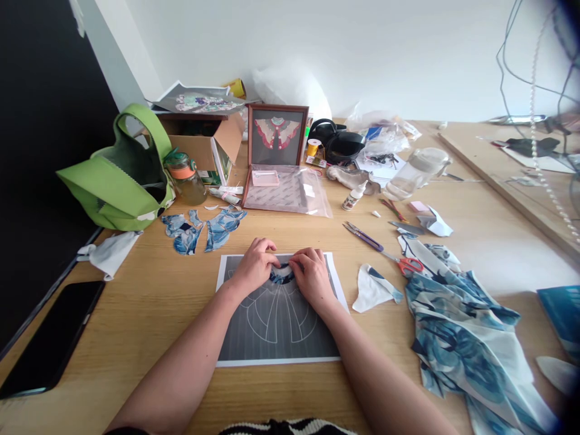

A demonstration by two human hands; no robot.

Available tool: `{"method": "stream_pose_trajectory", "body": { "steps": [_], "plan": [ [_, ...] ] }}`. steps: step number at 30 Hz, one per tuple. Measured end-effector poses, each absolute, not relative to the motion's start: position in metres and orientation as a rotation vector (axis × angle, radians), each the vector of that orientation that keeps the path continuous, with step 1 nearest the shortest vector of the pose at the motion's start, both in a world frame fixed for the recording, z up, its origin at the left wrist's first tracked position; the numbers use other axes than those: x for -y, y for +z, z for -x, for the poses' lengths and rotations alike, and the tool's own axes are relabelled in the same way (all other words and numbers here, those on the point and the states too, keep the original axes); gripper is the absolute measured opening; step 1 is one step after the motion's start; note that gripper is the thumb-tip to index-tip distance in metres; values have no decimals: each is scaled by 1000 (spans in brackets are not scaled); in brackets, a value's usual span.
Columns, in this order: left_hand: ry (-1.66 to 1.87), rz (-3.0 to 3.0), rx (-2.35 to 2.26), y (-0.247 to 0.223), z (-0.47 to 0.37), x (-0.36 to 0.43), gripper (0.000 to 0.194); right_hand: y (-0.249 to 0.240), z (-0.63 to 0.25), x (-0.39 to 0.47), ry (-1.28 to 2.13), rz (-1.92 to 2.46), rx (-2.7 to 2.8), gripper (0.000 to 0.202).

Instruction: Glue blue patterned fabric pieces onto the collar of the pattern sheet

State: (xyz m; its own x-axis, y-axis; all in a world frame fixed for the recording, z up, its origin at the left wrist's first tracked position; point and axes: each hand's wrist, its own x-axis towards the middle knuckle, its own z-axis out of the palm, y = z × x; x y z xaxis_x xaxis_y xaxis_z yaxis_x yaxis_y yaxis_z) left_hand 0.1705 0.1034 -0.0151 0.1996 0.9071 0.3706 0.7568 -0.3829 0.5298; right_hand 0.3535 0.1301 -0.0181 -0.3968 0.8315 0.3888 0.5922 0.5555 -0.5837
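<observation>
Place: small fabric-craft work area; home or studio, cannot tell which.
Surface (149, 338): wood-grain, set against a plain white wall (385, 48).
Craft evidence: orange-handled scissors (411, 266), thread snips (366, 237), yellow thread spool (313, 147), blue-and-white cloth (457, 338), printed pattern sheet (281, 353).
Personal items: green bag (102, 193), drink bottle (185, 181), dark-screened device (52, 335).
Display: framed, decorated collar design (277, 134).

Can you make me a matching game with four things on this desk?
1. bag
2. phone
3. curved cloth strip
4. drawing sheet

A. grey with thin white lines
B. between the left hand and right hand
C. green
D. black, lying flat at the far left

Right pairs: 1-C, 2-D, 3-B, 4-A
</observation>
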Motion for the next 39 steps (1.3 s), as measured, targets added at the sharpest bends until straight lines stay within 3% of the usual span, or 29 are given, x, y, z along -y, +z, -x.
{"method": "stream_pose_trajectory", "body": {
  "steps": [13, 20, 28, 39],
  "plan": [
    [952, -2235, -1584, -15, -170, -103, 39, -20, -353, -131, 459, 1131, 2123, 16],
    [950, -2231, -1589, -15, -170, -103, 39, -16, -354, -128, 495, 1000, 2179, 41],
    [986, -2189, -1604, -14, -168, -105, 39, -17, -354, -128, 505, 978, 2215, 37],
    [981, -2121, -1679, -12, -167, -103, 24, -17, -355, -127, 519, 979, 2213, 37]
  ]
}}
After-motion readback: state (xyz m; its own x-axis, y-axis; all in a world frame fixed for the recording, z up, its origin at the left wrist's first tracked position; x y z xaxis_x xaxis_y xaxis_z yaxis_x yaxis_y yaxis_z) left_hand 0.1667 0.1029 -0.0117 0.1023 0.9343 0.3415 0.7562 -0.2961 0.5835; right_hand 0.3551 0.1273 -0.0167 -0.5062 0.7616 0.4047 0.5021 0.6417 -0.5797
